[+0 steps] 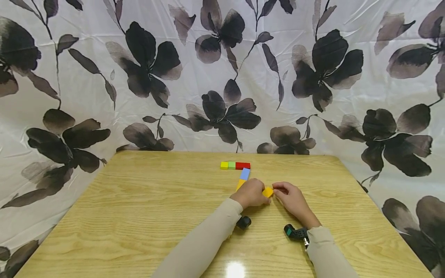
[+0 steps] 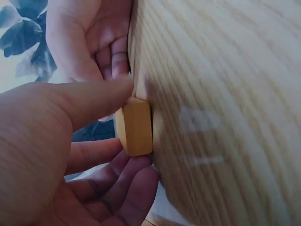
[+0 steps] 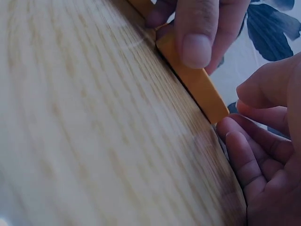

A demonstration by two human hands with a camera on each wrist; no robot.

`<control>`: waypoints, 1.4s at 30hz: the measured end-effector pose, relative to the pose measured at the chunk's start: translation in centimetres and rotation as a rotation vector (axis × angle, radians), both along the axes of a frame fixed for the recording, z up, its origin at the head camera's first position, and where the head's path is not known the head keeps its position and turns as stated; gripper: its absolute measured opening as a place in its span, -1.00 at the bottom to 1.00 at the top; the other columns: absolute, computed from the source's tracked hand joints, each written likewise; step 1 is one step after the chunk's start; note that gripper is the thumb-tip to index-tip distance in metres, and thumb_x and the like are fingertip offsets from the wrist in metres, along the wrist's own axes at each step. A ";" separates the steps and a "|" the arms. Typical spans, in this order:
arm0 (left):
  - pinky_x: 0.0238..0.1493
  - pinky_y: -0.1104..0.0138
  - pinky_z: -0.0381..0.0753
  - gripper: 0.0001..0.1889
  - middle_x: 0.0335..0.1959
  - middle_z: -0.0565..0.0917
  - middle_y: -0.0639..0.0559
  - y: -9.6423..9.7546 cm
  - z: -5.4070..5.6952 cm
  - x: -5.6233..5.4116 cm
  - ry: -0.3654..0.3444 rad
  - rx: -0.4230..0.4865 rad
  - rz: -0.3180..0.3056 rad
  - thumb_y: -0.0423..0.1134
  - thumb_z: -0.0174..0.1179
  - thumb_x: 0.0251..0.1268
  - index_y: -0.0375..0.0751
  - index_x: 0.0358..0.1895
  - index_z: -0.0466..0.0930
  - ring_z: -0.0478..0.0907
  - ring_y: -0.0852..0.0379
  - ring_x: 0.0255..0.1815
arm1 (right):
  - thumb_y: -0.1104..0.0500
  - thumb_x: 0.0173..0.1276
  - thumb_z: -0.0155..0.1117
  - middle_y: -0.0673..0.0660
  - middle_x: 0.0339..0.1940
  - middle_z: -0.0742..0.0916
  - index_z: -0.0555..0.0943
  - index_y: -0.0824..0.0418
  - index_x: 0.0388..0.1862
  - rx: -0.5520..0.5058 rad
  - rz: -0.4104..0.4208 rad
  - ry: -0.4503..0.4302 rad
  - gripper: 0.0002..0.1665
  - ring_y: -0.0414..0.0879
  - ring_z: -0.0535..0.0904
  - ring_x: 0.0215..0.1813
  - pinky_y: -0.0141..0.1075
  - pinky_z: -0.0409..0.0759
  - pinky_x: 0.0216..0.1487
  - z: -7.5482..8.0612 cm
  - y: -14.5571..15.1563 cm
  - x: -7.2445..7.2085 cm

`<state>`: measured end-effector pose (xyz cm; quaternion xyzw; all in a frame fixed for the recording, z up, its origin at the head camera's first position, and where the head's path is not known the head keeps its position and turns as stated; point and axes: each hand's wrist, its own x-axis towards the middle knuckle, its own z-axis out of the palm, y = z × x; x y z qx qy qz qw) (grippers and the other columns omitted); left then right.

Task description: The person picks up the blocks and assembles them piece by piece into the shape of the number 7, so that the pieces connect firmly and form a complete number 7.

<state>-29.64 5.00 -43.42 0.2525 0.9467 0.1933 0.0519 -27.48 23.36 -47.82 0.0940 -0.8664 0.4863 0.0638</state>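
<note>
My left hand [image 1: 251, 193] holds an orange block [image 1: 268, 192] low over the wooden table, pinched between thumb and fingers. In the left wrist view the thumb lies along the top of the block [image 2: 138, 127]. My right hand [image 1: 292, 199] is at the block's right end, its fingertips right at the corner; the right wrist view has its thumb standing off the block [image 3: 197, 84] and the fingers loosely bent. Beyond the left hand, a second orange block [image 1: 240, 184] is partly hidden by that hand and meets a blue block [image 1: 245, 173].
At the far side of the table [image 1: 139, 200], a yellow block [image 1: 224, 165], a green block [image 1: 231, 165] and a red block [image 1: 242, 165] form a row. The blue block angles down from the red end. A flower-patterned cloth [image 1: 215, 116] hangs behind the table.
</note>
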 end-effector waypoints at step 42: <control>0.06 0.18 0.56 -0.64 -0.01 0.62 -0.09 -9.8 1.3 -3.3 0.080 0.356 0.159 -0.23 0.29 0.28 -0.28 0.12 0.67 0.55 0.00 -0.01 | 0.23 0.45 0.29 0.14 0.01 0.72 0.68 0.29 0.08 -0.077 0.019 0.006 -0.72 -0.02 0.61 0.02 -0.19 0.56 0.09 -0.2 -4.9 0.2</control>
